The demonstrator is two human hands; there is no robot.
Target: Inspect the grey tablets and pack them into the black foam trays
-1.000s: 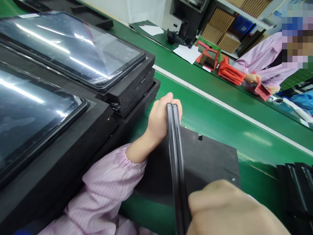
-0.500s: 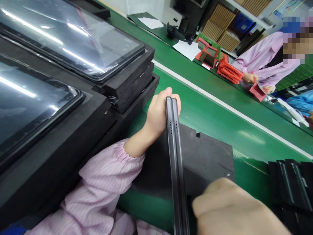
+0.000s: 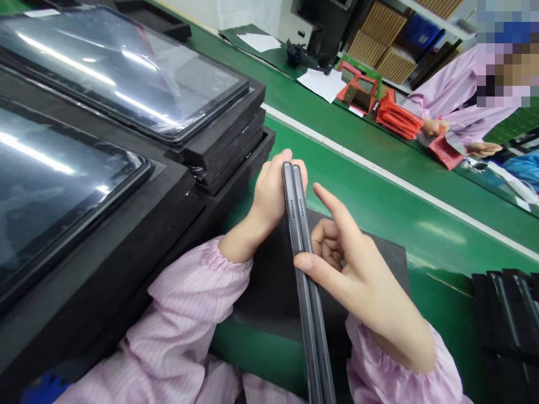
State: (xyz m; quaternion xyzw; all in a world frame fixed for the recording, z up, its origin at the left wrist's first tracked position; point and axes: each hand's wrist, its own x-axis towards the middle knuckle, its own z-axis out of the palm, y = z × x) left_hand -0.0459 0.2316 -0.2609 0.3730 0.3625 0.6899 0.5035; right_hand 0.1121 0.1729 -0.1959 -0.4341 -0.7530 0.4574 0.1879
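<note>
left hand (image 3: 272, 193) gripping far end of two thin dark-grey tablets (image 3: 304, 264) held edge-on, near ends cut off | right hand (image 3: 349, 266) thumb touching edge, fingers loose | black foam trays (image 3: 177, 185) left holding glossy screens (image 3: 122, 73)

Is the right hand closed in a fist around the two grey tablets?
No. The right hand is open, its thumb resting on the edge of the two tablets, while the left hand grips their far end.

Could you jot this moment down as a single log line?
left hand: grips two tablets on edge | right hand: thumb on tablets' edge, forefinger raised | under: black foam pad
</note>
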